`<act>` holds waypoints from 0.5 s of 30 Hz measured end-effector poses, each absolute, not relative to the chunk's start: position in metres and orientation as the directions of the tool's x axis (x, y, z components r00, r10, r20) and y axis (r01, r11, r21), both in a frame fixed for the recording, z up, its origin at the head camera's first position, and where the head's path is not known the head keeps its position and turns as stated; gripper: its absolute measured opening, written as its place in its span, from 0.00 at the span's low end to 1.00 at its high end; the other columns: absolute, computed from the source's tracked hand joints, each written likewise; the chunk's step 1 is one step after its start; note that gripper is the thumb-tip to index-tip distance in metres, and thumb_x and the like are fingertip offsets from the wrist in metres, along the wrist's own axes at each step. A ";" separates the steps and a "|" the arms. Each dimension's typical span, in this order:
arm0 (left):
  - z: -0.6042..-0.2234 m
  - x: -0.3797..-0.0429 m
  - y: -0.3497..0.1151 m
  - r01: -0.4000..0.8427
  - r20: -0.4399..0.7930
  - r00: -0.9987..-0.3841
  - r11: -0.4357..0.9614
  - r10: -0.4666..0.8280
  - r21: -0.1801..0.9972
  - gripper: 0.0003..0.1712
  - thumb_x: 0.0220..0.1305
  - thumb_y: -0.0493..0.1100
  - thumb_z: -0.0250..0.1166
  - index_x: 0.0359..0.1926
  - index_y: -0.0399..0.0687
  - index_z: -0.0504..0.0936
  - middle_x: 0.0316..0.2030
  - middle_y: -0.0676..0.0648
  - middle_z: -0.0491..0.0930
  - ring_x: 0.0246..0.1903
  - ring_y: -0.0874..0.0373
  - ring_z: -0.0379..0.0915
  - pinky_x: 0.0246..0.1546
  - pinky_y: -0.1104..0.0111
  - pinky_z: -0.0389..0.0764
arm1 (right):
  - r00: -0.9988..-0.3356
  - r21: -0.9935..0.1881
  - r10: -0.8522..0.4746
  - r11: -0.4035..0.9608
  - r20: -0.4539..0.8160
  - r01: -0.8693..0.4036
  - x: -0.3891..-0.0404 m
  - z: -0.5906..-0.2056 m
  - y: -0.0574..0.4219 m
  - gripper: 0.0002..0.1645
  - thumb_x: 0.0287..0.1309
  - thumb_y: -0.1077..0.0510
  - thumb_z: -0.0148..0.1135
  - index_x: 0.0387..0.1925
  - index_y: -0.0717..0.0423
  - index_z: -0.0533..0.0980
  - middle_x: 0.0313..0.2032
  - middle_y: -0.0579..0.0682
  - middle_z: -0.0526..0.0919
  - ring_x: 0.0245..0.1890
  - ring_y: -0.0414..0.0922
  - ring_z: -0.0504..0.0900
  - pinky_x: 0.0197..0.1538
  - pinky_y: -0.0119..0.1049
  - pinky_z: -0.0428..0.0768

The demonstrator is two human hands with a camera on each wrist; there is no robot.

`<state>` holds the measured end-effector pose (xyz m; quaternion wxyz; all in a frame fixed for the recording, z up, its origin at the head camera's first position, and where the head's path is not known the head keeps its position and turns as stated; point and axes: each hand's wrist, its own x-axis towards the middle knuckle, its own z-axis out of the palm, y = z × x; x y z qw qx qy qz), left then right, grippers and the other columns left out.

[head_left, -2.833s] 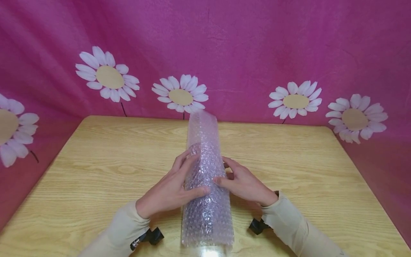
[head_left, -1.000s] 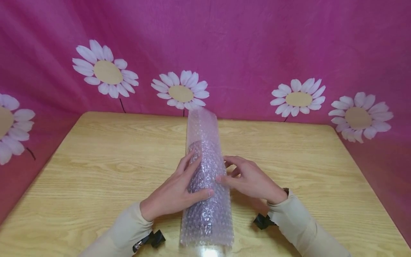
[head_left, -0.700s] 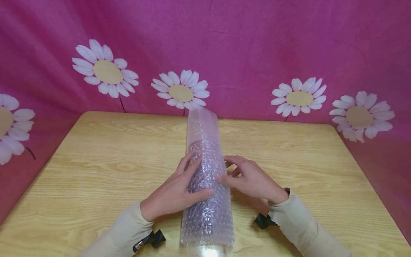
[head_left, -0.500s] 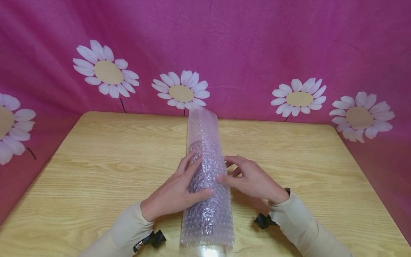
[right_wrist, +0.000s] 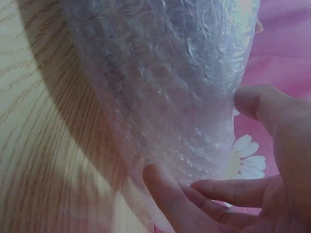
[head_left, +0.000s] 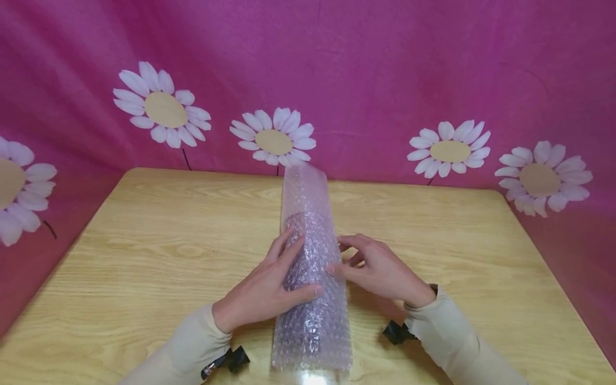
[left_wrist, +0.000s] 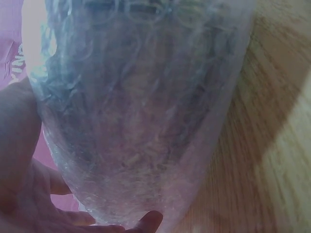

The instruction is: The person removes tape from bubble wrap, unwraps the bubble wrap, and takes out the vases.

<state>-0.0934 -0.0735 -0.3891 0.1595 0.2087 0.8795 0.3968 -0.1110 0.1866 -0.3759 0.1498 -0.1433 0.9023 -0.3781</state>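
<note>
Because the bubble-wrap bundle [head_left: 313,321] is rounded through its near and middle part, it could presumably roll on the wood-grain table [head_left: 168,224], which may be why both hands flank it. It lies lengthwise at the table's centre, pointing away from the person, its pale far end reaching the edge by the daisy-print cloth [head_left: 361,69]. The left hand [head_left: 267,291] rests on it with fingers and thumb extended and spread, apparently to keep the wrap flat over a wide area. The right hand [head_left: 377,270] holds the opposite side, thumb on top and fingers bent against the flank, likely bracing it against that pressure. The hands are apart, the bundle between them. Something darker seems to show through the plastic; what it is cannot be told.
</note>
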 end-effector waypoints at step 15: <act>-0.389 -0.093 -0.073 0.220 -0.142 -0.864 0.617 0.482 0.756 0.60 0.61 0.76 0.64 0.83 0.67 0.43 0.84 0.60 0.30 0.81 0.41 0.50 0.75 0.38 0.64 | -0.909 -0.731 -0.391 0.661 -0.145 -0.168 -0.111 -0.375 0.187 0.38 0.63 0.38 0.70 0.69 0.51 0.74 0.60 0.52 0.84 0.45 0.42 0.87 0.43 0.32 0.88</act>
